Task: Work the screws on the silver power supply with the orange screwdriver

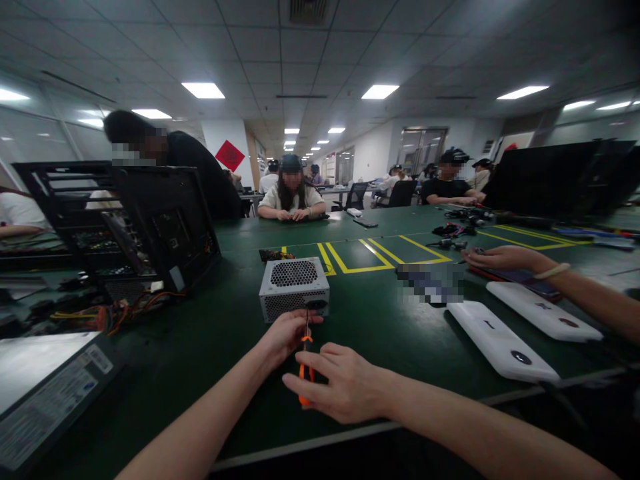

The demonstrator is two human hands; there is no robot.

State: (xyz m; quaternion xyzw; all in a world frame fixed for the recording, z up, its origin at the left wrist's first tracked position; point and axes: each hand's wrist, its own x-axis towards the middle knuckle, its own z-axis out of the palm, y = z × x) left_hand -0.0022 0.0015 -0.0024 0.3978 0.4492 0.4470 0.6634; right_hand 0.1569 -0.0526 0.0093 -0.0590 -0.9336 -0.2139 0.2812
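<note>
A grey metal computer power supply [295,290] stands on the green table in front of me, its honeycomb vent facing up and a power socket on the near side. My right hand [345,383] is closed around the orange handle of a screwdriver [305,380], whose shaft points away from me to the power supply's near face. At the front of that shaft, the fingers of my left hand [284,339] are pinched together, close to the socket. Whether the tip meets a screw is hidden by those fingers.
An open black computer case [170,227] with loose coloured cables [113,313] stands left; a labelled metal box [55,393] lies nearer. Two white devices [500,340] lie right, beside another person's hand [500,260]. Yellow tape [365,269] marks the green table [235,387]. People sit opposite.
</note>
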